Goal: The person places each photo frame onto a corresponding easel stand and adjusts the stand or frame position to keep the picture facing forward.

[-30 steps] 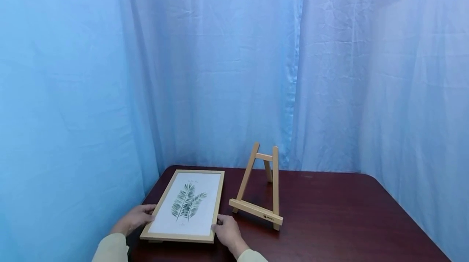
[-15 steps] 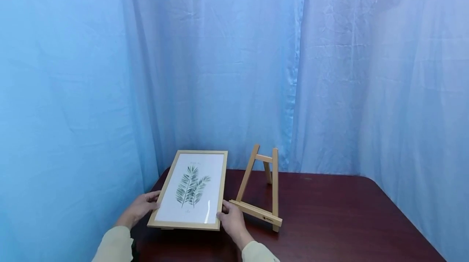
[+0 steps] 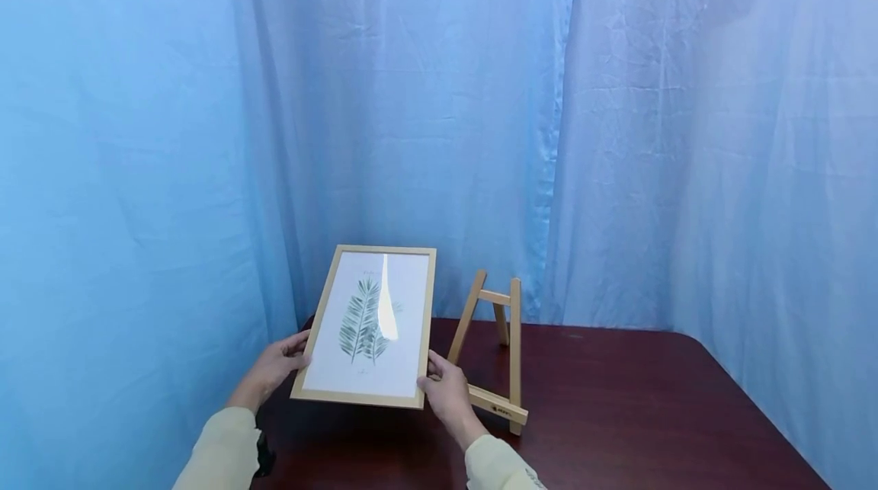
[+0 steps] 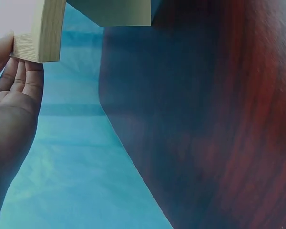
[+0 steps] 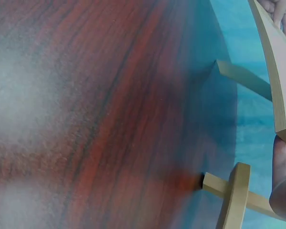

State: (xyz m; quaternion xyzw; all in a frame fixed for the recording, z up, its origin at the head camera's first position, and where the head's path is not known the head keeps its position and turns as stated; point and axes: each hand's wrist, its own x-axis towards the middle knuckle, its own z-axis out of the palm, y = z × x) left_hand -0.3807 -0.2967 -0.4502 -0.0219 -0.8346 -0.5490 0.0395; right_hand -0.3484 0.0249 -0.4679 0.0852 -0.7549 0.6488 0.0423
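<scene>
Both hands hold a light-wood picture frame (image 3: pixel 363 398) with a green leaf print (image 3: pixel 358 326), raised off the table and tilted so its face leans back. My left hand (image 3: pixel 274 368) grips its lower left side; in the left wrist view the thumb lies on the front, the fingers behind. The right hand (image 3: pixel 447 392) pinches the lower right side. Glare covers part of the glass. From behind the frame a flat tan strip (image 5: pixel 245 80) sticks out in the right wrist view. A small wooden tabletop easel (image 3: pixel 516 345) stands right of the frame, its lower left part hidden by the right hand.
A dark red-brown wooden table (image 3: pixel 617 398) lies below, with a rounded far right corner. Blue curtains (image 3: pixel 439 109) hang behind it and at both sides. In the right wrist view, easel bars (image 5: pixel 234 198) sit close to the right hand.
The picture frame has risen from low over the table and tilted up towards upright, shifting slightly right with both hands. Glare has appeared on its glass. The easel stays in place.
</scene>
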